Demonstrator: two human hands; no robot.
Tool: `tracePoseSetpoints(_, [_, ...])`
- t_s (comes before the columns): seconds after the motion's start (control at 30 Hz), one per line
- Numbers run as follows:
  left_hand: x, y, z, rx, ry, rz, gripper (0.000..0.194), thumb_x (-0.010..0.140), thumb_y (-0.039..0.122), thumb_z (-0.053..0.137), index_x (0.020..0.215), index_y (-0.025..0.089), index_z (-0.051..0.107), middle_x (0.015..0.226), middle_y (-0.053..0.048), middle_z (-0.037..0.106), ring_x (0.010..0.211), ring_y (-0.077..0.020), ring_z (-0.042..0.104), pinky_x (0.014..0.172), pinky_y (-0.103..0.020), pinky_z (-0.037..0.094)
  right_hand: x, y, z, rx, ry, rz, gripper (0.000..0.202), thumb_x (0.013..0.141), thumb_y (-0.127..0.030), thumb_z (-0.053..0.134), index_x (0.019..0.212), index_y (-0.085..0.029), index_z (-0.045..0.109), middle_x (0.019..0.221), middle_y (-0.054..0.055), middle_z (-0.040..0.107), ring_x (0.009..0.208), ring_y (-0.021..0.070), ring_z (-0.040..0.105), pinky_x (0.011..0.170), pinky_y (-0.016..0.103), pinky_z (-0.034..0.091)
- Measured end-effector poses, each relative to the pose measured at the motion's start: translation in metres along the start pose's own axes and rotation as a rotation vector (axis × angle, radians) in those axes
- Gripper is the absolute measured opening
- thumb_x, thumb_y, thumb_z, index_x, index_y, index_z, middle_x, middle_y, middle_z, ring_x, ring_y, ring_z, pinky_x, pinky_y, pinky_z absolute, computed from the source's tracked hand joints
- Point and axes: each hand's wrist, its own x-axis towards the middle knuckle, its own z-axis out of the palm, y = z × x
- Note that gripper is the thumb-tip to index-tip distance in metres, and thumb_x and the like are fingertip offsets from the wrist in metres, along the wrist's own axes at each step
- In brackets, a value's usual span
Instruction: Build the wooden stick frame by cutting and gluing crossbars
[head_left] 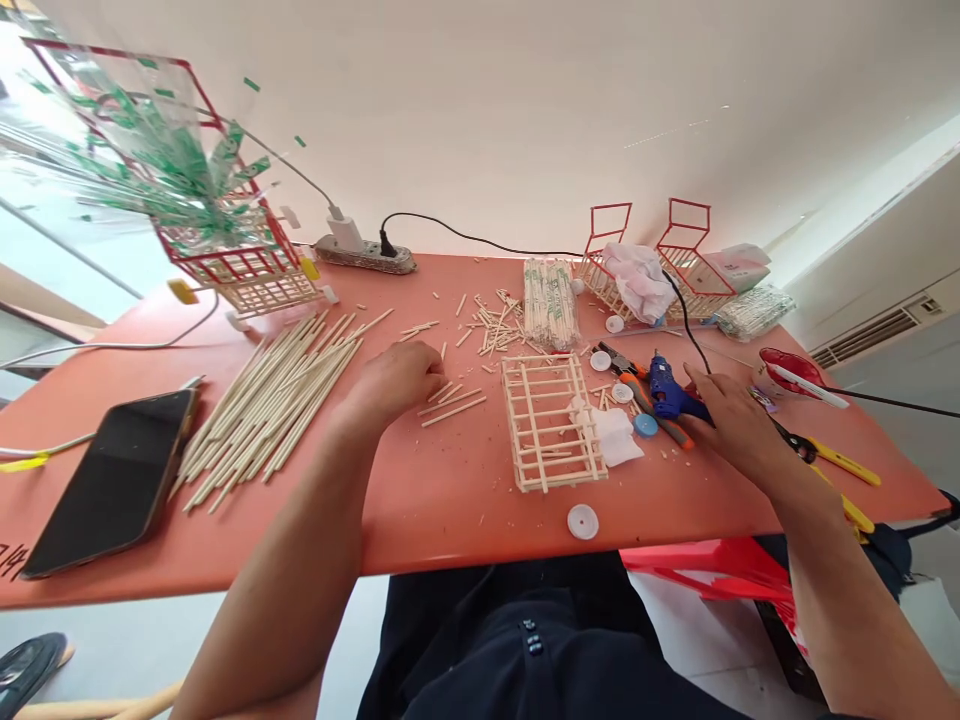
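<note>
My left hand (401,382) is over the table with its fingers curled together, beside several short cut wooden sticks (454,408). What its fingertips hold, if anything, is hidden. My right hand (731,415) is closed around the handle of a blue glue gun (666,388), whose nozzle points away from me. Between my hands lies a box-shaped frame (530,425) built of light sticks, with a crumpled white tissue (616,436) at its right side. Orange-handled pliers (637,388) lie partly beneath the glue gun. White bottle-cap-like discs (583,521) and a blue one (645,425) are nearby.
Long sticks (281,400) and a phone (112,480) lie at left. Red-and-wood stick carts (259,275) stand at back left and back right (686,250). A power strip (367,254) is by the wall. Yellow-handled cutters (836,465) and a red cup (787,368) lie right.
</note>
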Motion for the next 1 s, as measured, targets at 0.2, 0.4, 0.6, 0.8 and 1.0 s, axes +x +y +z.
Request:
tracePoseSetpoints(0.2, [0.001, -0.011, -0.003, -0.037, 0.167, -0.067, 0.022, 0.075, 0.024, 0.056, 0.085, 0.021, 0.075, 0.089, -0.011, 0.078, 0.084, -0.0309, 0.068, 0.071, -0.039, 0.042, -0.006, -0.001, -0.023, 0.056, -0.135, 0.028, 0.077, 0.098, -0.048, 0.053, 0.162, -0.007, 0.047, 0.154, 0.029, 0.063, 0.142, 0.0446, 0.063, 0.115, 0.059, 0.055])
tracePoseSetpoints(0.4, [0.003, -0.011, 0.003, -0.007, 0.224, -0.054, 0.021, 0.078, 0.024, 0.056, 0.086, 0.022, 0.076, 0.092, -0.012, 0.078, 0.090, -0.0323, 0.069, 0.074, -0.040, 0.043, -0.004, -0.016, -0.062, -0.024, -0.089, 0.020, 0.075, 0.101, -0.054, 0.044, 0.160, -0.008, 0.050, 0.166, 0.025, 0.054, 0.155, 0.0396, 0.053, 0.124, 0.054, 0.050])
tracePoseSetpoints(0.6, [-0.003, -0.006, -0.003, -0.040, 0.096, 0.025, 0.010, 0.079, 0.032, 0.061, 0.075, 0.023, 0.065, 0.085, -0.007, 0.074, 0.082, -0.0273, 0.067, 0.069, -0.037, 0.041, -0.004, -0.015, -0.063, -0.089, -0.160, 0.092, 0.070, 0.094, -0.052, 0.045, 0.146, -0.007, 0.059, 0.158, 0.027, 0.060, 0.149, 0.0441, 0.057, 0.121, 0.058, 0.052])
tracePoseSetpoints(0.8, [-0.007, 0.010, 0.002, -0.009, 0.034, 0.050, 0.012, 0.078, 0.022, 0.062, 0.068, 0.024, 0.056, 0.083, -0.007, 0.072, 0.086, -0.0278, 0.067, 0.069, -0.037, 0.039, -0.019, 0.004, -0.022, -0.079, -0.142, 0.024, 0.060, 0.093, -0.040, 0.051, 0.144, -0.011, 0.062, 0.149, 0.027, 0.068, 0.133, 0.0459, 0.069, 0.108, 0.063, 0.059])
tracePoseSetpoints(1.0, [-0.007, 0.023, 0.010, 0.053, 0.021, 0.017, 0.013, 0.078, 0.015, 0.061, 0.069, 0.023, 0.058, 0.088, -0.010, 0.075, 0.085, -0.0291, 0.067, 0.067, -0.037, 0.038, -0.022, 0.005, 0.003, -0.127, -0.051, -0.059, 0.059, 0.098, -0.029, 0.050, 0.151, -0.003, 0.056, 0.147, 0.031, 0.068, 0.130, 0.0441, 0.071, 0.109, 0.062, 0.058])
